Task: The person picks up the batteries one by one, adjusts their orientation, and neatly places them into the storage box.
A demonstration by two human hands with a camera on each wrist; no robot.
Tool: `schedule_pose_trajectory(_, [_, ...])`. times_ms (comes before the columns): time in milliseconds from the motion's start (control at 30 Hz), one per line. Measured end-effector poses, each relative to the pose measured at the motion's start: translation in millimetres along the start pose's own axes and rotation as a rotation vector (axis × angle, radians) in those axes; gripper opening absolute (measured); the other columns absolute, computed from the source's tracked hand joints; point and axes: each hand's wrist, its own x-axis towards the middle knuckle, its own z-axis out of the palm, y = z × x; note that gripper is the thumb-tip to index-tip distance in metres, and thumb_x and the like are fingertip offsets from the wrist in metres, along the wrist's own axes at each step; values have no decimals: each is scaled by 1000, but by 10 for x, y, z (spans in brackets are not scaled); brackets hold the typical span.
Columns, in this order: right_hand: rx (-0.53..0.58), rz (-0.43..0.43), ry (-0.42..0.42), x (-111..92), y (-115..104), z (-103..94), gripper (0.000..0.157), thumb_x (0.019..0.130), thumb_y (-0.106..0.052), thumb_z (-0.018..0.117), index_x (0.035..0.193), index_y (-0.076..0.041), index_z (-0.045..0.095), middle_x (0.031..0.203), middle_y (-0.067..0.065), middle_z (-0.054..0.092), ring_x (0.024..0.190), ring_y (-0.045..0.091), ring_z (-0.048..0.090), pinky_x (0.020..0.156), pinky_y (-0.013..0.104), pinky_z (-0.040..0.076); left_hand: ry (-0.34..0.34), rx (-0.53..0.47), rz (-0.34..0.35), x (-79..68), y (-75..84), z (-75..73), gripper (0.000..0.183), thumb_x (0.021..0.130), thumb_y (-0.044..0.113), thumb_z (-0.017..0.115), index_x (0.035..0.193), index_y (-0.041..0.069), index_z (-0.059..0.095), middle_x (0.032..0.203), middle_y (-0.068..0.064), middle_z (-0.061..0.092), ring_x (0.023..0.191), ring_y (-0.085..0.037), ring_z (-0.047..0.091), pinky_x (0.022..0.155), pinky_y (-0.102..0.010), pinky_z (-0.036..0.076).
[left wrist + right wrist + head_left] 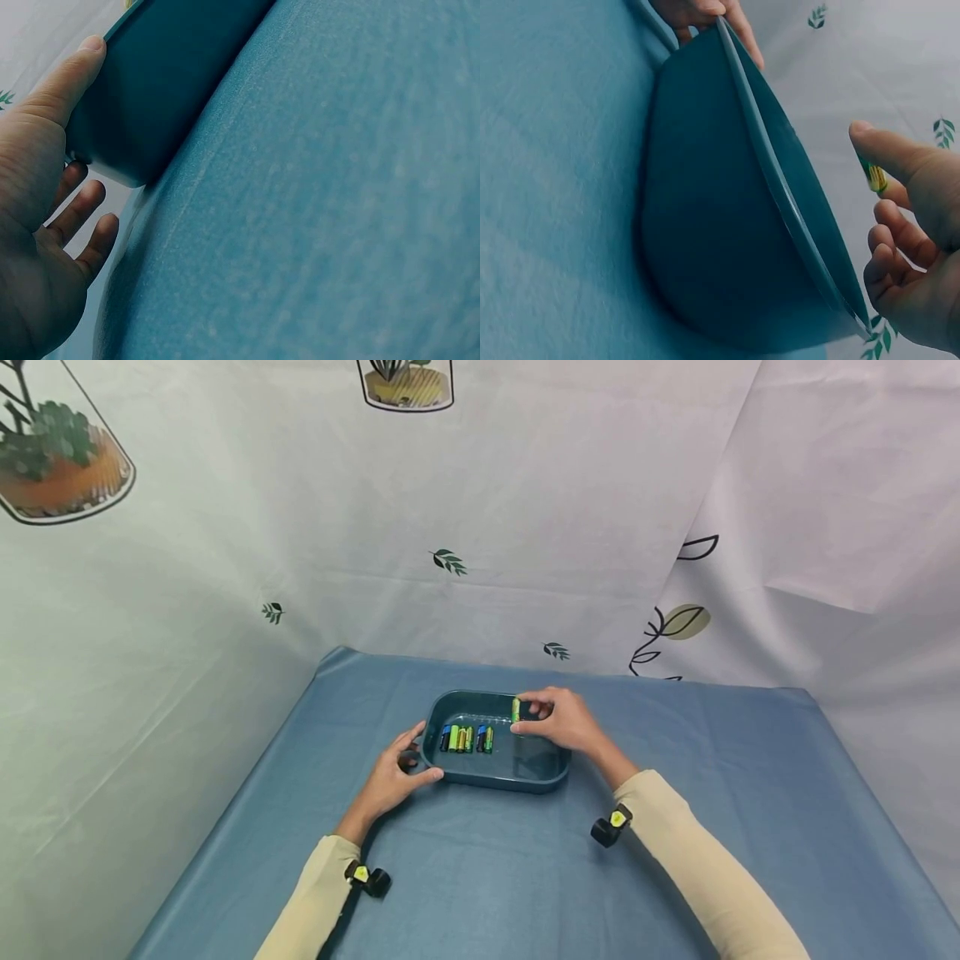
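Note:
A dark teal tray [480, 779] with raised walls lies on the cloth, with several small batteries [461, 739] side by side in two groups in its left half. My left hand [393, 772] holds the tray's left end, thumb at the near corner and index finger along the side. In the left wrist view that thumb [75, 71] touches the rim while the other visible fingers curl loosely beside the wall. Over the tray's right half, my right hand [558, 720] pinches a green and yellow battery [516, 710] upright between thumb and index finger, above the tray floor.
A blue cloth [480, 877] covers the table beneath the tray. White curtains [480, 485] with plant prints hang behind and on both sides. Each sleeved wrist carries a small black camera, one on the left [375, 882] and one on the right [606, 832].

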Motion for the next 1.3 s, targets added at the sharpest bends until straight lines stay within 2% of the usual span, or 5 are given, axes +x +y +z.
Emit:
schedule_pose_trajectory(467, [96, 92, 8, 73, -90, 220, 55, 86, -28, 86, 135, -8, 68, 91, 3, 63, 75, 17, 55, 64, 32, 44, -2, -7, 3, 11, -7, 4, 91, 86, 31, 85, 161, 23, 35, 156, -13, 41, 124, -33, 55, 99, -55, 48])
schedule_pose_trajectory(833, [75, 135, -19, 92, -77, 328, 56, 86, -28, 86, 135, -8, 68, 87, 2, 63, 63, 16, 46, 58, 31, 38, -1, -12, 4, 16, -15, 9, 90, 86, 31, 85, 161, 23, 35, 156, -12, 42, 124, -32, 55, 99, -56, 48])
schedule_pose_trajectory(1100, [-8, 173, -43, 146, -68, 417, 55, 82, -33, 88, 131, -12, 72, 85, -1, 65, 63, 13, 49, 60, 28, 39, 0, -12, 4, 16, 0, -4, 91, 87, 31, 85, 161, 23, 34, 156, -12, 42, 122, -33, 56, 98, -55, 48])
schedule_pose_trajectory(1300, [-21, 178, -50, 162, -44, 477, 54, 82, -33, 89, 130, -14, 73, 81, -2, 64, 62, 14, 48, 59, 29, 37, 3, -15, 2, 10, 0, -1, 90, 86, 31, 85, 161, 24, 35, 156, -12, 42, 121, -33, 56, 98, -55, 48])
